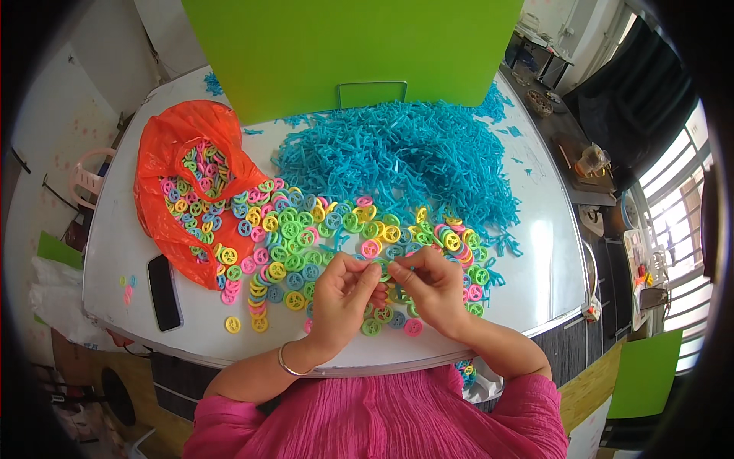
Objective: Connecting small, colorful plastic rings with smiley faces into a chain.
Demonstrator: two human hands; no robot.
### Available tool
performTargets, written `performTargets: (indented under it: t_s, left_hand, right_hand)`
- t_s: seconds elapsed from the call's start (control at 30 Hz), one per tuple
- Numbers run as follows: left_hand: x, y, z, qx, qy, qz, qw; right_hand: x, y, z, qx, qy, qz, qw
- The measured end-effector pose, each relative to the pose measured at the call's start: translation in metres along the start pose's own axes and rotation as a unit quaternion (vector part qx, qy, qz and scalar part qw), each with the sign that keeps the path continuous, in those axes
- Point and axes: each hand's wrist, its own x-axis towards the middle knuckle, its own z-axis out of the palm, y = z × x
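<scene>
My left hand (345, 300) and my right hand (433, 289) meet above the near middle of the table, fingertips pinched together. Between them is a small green plastic ring (384, 269), mostly covered by my fingers. Beneath and around both hands spreads a loose layer of spoked plastic rings (293, 229) in green, yellow, pink and blue. Just beyond lies a large heap of thin blue plastic pieces (397, 153). Whether a blue piece is also in my fingers cannot be made out.
An orange-red plastic bag (164, 130) spills more rings at the left. A dark phone (164, 293) lies near the left edge of the white table (527, 294). Behind the blue heap stands a tall green panel (352, 46) with a wire handle (372, 84).
</scene>
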Motion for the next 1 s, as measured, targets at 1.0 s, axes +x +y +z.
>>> performTargets:
  t_s: [1.0]
  left_hand:
    - [0.024, 0.032, -0.034, 0.506, -0.234, 0.004, 0.830]
  right_hand:
    - [-0.078, -0.079, -0.152, -0.349, -0.469, -0.018, 0.811]
